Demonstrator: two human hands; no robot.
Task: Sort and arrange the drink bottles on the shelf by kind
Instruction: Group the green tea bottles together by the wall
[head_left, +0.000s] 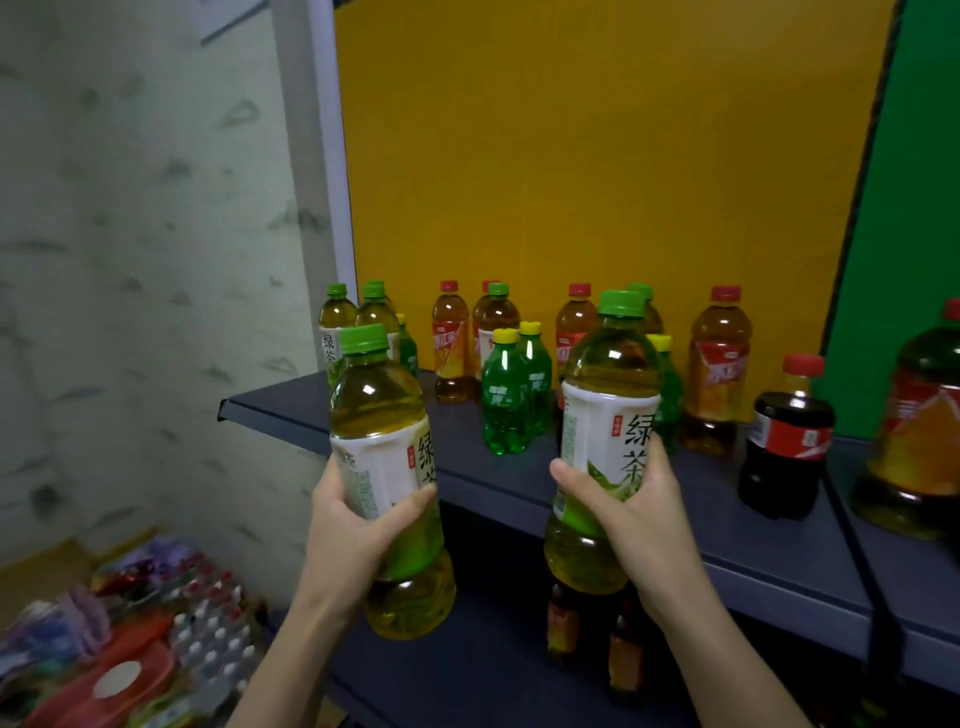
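My left hand (358, 525) grips a green-capped green tea bottle (379, 415) in front of the shelf's left end. My right hand (631, 514) grips a second green tea bottle (608, 395) of the same kind, held upright before the dark blue shelf (519, 467). On the shelf stand more green tea bottles (337, 317) at the back left, red-capped iced tea bottles (451, 343) along the back, small green soda bottles (504, 395) with yellow caps in the middle, and a cola bottle (787, 441) at the right.
A large iced tea bottle (919, 431) stands at the far right edge. Small brown bottles (563, 623) stand on the lower shelf. Shrink-wrapped packs and bags (135, 639) lie on the floor at the lower left. A yellow panel (597, 156) backs the shelf.
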